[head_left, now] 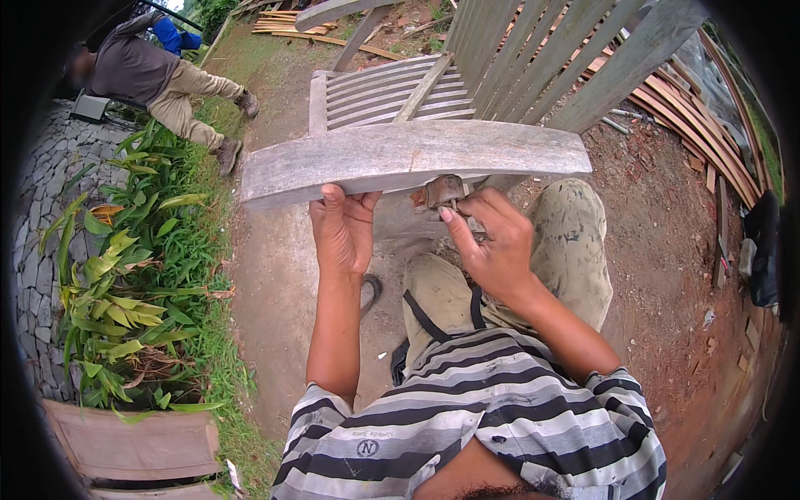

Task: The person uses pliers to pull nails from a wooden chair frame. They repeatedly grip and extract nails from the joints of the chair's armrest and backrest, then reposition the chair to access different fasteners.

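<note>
Here, left hand [343, 229] grips armrest [408, 154], right hand [500, 242] pinches brown piece [444, 190]; shirt [450, 408] bears lettering [367, 448].

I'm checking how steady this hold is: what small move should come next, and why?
Perhaps firm up the right hand's grip on the small brown piece: the hand seems to pinch it only near one end, close under the armrest, whose lower edge the left hand holds.

Dirt ground [658, 333], viewed from my remote post, bears a weathered slatted wooden armchair [427, 86] and, at right, piled timber planks [700, 129].
</note>
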